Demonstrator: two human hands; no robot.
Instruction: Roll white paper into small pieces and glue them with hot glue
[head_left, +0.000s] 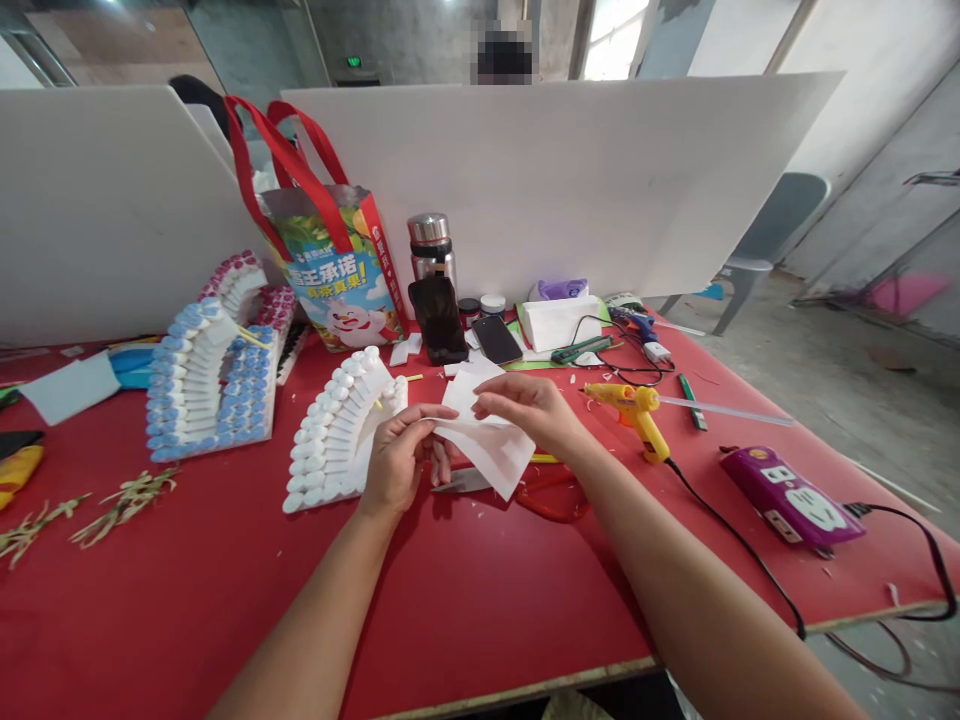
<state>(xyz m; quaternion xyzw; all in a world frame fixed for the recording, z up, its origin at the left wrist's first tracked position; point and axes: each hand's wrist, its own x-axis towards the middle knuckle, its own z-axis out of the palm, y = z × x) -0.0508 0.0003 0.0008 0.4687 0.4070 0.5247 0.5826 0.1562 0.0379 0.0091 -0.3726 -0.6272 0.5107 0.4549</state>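
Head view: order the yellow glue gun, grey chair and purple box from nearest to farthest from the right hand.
1. Yellow glue gun: just right of the right hand.
2. Purple box: farther right, on the red table.
3. Grey chair: beyond the table, right.

Smooth, matt white paper is being held over the smooth, slightly glossy red table. Light is being reflected by the shiny metal flask near the far edge and the glossy purple plastic case towards the right.
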